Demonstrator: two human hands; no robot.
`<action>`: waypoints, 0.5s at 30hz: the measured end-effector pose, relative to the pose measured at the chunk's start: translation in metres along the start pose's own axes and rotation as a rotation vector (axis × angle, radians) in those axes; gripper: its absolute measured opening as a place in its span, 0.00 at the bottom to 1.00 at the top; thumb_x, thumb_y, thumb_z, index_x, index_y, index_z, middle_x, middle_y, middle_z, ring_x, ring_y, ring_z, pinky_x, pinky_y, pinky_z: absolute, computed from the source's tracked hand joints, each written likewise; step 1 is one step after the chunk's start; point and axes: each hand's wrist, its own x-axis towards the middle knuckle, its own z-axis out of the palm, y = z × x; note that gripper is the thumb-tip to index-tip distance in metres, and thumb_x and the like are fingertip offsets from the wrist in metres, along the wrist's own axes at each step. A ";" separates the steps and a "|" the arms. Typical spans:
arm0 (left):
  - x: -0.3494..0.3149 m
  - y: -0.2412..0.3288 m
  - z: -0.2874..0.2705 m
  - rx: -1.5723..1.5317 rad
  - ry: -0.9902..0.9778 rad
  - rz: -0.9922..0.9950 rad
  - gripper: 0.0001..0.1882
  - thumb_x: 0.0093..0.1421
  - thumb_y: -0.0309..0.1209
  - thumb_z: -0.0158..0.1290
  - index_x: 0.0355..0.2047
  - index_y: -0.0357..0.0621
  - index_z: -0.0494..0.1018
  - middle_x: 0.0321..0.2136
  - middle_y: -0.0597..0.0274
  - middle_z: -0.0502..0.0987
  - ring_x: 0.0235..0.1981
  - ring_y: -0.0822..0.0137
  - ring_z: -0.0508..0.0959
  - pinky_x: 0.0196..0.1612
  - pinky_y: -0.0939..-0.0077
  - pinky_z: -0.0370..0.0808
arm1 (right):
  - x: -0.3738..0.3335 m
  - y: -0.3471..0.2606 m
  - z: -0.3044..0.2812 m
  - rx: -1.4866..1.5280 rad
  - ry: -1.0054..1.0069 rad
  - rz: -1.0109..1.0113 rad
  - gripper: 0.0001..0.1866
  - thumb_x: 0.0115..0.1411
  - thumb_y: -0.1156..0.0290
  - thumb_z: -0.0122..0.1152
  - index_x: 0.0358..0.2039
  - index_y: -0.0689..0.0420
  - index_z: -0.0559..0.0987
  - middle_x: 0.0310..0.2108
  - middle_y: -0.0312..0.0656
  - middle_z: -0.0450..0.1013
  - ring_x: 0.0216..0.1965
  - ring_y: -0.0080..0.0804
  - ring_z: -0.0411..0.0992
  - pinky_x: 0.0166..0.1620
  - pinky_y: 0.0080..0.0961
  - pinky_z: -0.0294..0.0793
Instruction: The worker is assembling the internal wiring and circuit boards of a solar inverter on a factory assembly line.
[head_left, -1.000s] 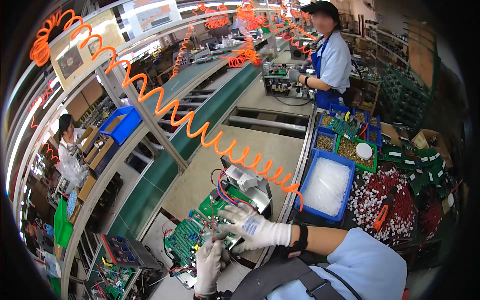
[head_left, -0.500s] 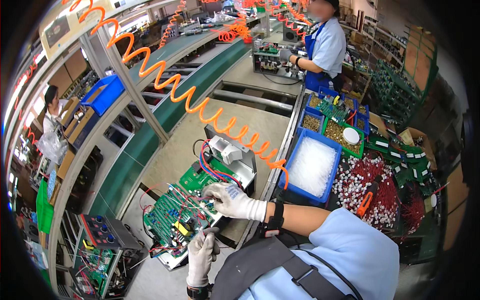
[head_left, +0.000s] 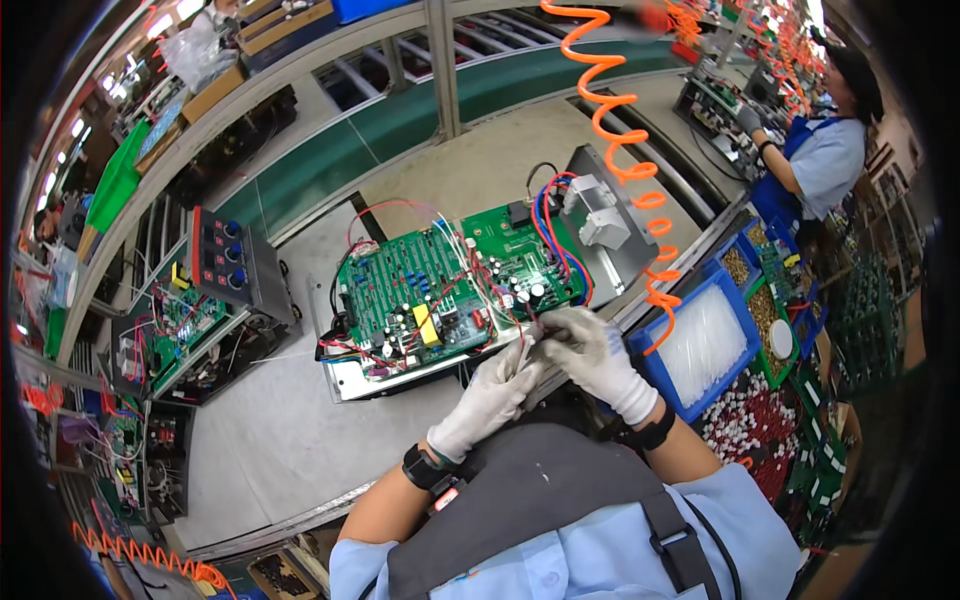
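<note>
My left hand (head_left: 488, 398) and my right hand (head_left: 598, 362), both in white gloves, meet at the near edge of an open electronic unit. Their fingers are pinched together. Thin wires (head_left: 484, 285) run from the board toward the fingertips, and my right hand pinches their ends. Whatever small thing sits in my left fingers is mostly hidden. The unit holds a green circuit board (head_left: 395, 290) with a yellow component (head_left: 427, 325). Thick red and blue cables (head_left: 548, 235) rise beside its upright grey metal panel (head_left: 610, 210).
A second unit with a knobbed front panel (head_left: 222, 255) stands left. On the right are a blue bin of clear plastic pieces (head_left: 745, 352), small-parts bins and a pile of red-wired connectors (head_left: 755, 425). An orange coiled hose (head_left: 622, 140) hangs overhead. A co-worker (head_left: 815, 150) works at far right.
My view has turned, so the unit appears more level. My right hand has drawn back from over the board to the near edge, and both hands have come together.
</note>
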 end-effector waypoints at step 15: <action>-0.022 0.018 -0.006 0.122 0.434 0.222 0.18 0.66 0.38 0.47 0.50 0.40 0.71 0.16 0.75 0.65 0.15 0.85 0.61 0.15 0.88 0.55 | 0.064 -0.012 0.001 -0.039 0.077 -0.168 0.16 0.48 0.72 0.64 0.39 0.61 0.79 0.38 0.48 0.74 0.38 0.44 0.72 0.44 0.33 0.71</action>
